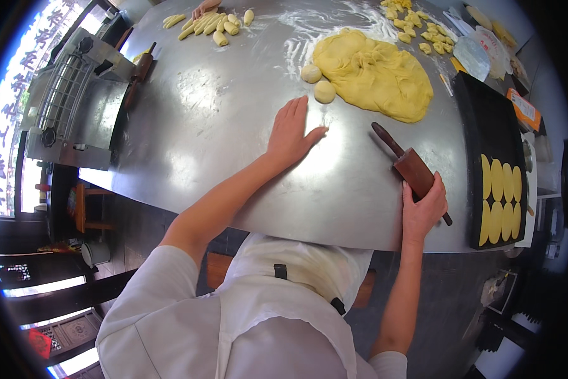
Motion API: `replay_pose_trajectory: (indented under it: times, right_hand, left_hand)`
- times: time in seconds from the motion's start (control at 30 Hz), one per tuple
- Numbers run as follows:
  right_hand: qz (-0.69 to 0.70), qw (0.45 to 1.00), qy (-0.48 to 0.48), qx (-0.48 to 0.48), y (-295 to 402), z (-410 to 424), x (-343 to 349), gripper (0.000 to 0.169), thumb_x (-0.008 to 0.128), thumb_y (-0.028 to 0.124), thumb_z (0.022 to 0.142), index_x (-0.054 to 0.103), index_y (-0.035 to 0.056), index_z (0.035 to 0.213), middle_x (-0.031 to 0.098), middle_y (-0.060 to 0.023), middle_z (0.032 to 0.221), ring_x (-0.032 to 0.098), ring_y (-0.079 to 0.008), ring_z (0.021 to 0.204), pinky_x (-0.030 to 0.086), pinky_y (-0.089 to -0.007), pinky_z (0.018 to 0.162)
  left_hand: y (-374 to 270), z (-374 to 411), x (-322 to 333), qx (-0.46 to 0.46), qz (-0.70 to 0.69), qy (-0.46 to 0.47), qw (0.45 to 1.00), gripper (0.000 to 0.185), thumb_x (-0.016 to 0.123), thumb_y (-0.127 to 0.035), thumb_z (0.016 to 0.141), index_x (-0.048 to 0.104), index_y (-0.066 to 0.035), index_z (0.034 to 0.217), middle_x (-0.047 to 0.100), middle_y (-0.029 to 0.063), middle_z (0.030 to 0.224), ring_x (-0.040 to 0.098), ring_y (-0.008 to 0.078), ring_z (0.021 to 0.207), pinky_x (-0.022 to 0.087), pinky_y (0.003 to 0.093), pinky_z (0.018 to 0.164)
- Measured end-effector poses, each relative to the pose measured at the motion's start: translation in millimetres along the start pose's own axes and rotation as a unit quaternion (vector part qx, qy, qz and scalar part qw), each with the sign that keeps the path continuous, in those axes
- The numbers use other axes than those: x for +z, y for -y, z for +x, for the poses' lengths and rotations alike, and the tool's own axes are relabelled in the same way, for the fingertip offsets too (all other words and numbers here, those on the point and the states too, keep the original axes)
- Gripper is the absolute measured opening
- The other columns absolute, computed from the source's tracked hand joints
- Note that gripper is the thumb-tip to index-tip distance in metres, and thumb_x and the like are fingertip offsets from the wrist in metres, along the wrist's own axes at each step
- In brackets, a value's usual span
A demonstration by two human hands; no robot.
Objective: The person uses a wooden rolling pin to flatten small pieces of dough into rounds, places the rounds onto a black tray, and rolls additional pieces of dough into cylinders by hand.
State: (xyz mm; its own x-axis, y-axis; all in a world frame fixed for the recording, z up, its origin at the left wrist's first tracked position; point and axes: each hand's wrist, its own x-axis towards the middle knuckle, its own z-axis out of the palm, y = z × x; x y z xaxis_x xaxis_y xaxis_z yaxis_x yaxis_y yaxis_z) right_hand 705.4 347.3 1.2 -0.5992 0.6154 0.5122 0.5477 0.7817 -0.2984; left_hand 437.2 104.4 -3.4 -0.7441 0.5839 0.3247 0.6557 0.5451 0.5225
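My left hand (291, 128) lies on the steel tabletop (208, 156), palm down, its thumb spread from the fingers and nothing in its grasp. Just beyond its fingertips sit two small dough balls, a nearer one (324, 92) and a farther one (311, 73). Both are beside a large, wrinkled slab of yellow dough (376, 76). On the right, my right hand (424, 208) grips the near end of the thick barrel of a brown wooden rolling pin (414, 173). The pin slants away to the left, its far dark handle pointing at the dough slab.
A black baking tray (490, 116) at the right holds several flat oval dough pieces (501, 199). Dough rolls (213, 23) lie at the far left under another person's hand (205, 7). Dough lumps (414, 21) are scattered far right. A dough sheeter (63, 99) and another rolling pin (141, 68) stand left.
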Motion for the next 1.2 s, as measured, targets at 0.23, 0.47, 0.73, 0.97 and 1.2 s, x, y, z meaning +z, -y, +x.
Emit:
replay_pose_trajectory:
  times: [0.23, 0.47, 0.73, 0.97, 1.2]
  right_hand:
    - [-0.014, 1.0, -0.01, -0.023, 1, 4, -2, 0.078, 0.087, 0.033, 0.085, 0.05, 0.0065, 0.149, 0.063, -0.0159, 0.138, 0.06, -0.035, 0.127, 0.042, -0.0499, 0.106]
    - [-0.021, 0.999, -0.005, -0.024, -4, 2, 1, 0.078, 0.087, 0.034, 0.086, 0.05, 0.0064, 0.149, 0.063, -0.0164, 0.139, 0.061, -0.0366, 0.126, 0.043, -0.0505, 0.106]
    - [0.0, 1.0, 0.003, -0.019, 1, 2, 1, 0.074, 0.086, 0.034, 0.087, 0.052, 0.0065, 0.147, 0.065, -0.0158, 0.137, 0.063, -0.0362, 0.124, 0.044, -0.0499, 0.106]
    - [-0.018, 1.0, 0.005, 0.003, 9, 2, 1, 0.074, 0.085, 0.038, 0.088, 0.053, 0.0074, 0.147, 0.065, -0.016, 0.135, 0.064, -0.0368, 0.123, 0.045, -0.0508, 0.104]
    - [-0.012, 0.999, 0.024, 0.032, 29, -6, -1, 0.073, 0.084, 0.038, 0.089, 0.052, 0.0079, 0.148, 0.066, -0.0171, 0.129, 0.067, -0.0389, 0.113, 0.053, -0.0502, 0.093]
  left_hand:
    - [-21, 82, 62, -0.101, -0.099, -0.163, 0.976, 0.061, 0.085, -0.018, 0.085, 0.058, -0.006, 0.139, 0.06, 0.0194, 0.134, 0.056, 0.0379, 0.121, 0.045, 0.047, 0.109]
    - [-5, -26, -15, -0.121, -0.227, -0.1, 0.961, 0.051, 0.077, -0.014, 0.093, 0.064, -0.009, 0.142, 0.063, 0.0194, 0.132, 0.056, 0.0395, 0.127, 0.045, 0.0475, 0.11]
    - [7, -56, -97, -0.044, -0.043, 0.001, 0.998, 0.056, 0.064, -0.031, 0.106, 0.052, -0.009, 0.157, 0.047, 0.0225, 0.159, 0.04, 0.0449, 0.149, 0.035, 0.0501, 0.122]
    - [22, -27, -25, 0.028, 0.197, 0.073, 0.977, 0.081, 0.047, -0.069, 0.104, 0.044, -0.012, 0.162, 0.036, 0.0214, 0.168, 0.031, 0.0428, 0.156, 0.023, 0.0563, 0.128]
    - [36, -11, -31, -0.101, -0.145, 0.054, 0.983, 0.068, 0.049, -0.049, 0.11, 0.042, -0.005, 0.161, 0.041, 0.0225, 0.164, 0.038, 0.041, 0.152, 0.03, 0.0483, 0.127]
